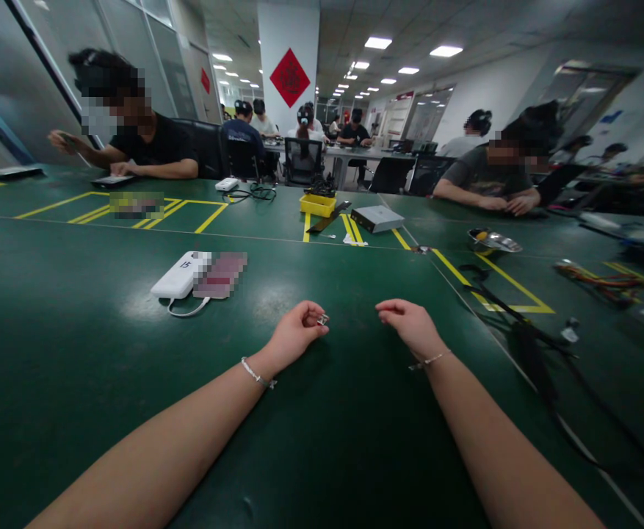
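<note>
My left hand [295, 334] rests on the green table [79, 353] with its fingers curled, pinching a small silver metal part [322, 319] at the fingertips. My right hand [410, 323] lies a short way to the right, fingers curled loosely inward; nothing shows in them. Both wrists wear thin bracelets. The two hands are apart, with bare green table between them.
A white power bank [180, 276] with a cable lies ahead left. Farther back stand a yellow bin [317, 204], a grey box [377, 218] and a metal dish [493, 241]. Black cables [520, 323] and coloured wires [613, 279] lie at the right. Other people sit across the table.
</note>
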Available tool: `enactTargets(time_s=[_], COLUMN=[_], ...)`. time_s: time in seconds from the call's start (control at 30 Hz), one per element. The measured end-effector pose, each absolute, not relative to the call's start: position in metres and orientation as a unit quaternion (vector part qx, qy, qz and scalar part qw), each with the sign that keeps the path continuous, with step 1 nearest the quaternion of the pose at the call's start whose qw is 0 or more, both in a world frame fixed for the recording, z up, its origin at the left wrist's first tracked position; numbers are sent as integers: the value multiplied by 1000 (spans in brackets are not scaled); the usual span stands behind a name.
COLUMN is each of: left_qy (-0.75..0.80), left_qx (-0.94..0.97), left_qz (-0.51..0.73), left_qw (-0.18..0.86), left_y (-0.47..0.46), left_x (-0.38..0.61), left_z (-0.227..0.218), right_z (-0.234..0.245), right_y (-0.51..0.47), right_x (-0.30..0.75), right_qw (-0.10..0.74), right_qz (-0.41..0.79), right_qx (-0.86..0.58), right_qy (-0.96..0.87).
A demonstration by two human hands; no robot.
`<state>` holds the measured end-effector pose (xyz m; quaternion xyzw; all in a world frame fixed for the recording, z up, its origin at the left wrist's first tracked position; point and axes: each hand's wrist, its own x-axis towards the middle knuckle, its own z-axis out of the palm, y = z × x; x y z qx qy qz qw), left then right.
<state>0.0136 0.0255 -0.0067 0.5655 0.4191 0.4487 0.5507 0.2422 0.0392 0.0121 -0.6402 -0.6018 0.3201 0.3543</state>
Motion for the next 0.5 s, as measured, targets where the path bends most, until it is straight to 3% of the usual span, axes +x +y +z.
enactTargets(time_s=[0.13, 0.3, 0.5], left_qy=[439, 451, 428], left_qx=[622, 665, 646], left_qz=[426, 394, 375], left_qw=[488, 446, 509], left_y=[24, 20, 19], left_x=[13, 13, 14], left_z=[-7, -3, 1], right_z=[13, 7, 0], right_y=[24, 12, 14], right_x=[201, 178, 180], right_qw=[394, 388, 434], right_qz=[547, 625, 698], right_qx=[-496, -426, -365], right_qy=[-547, -527, -437])
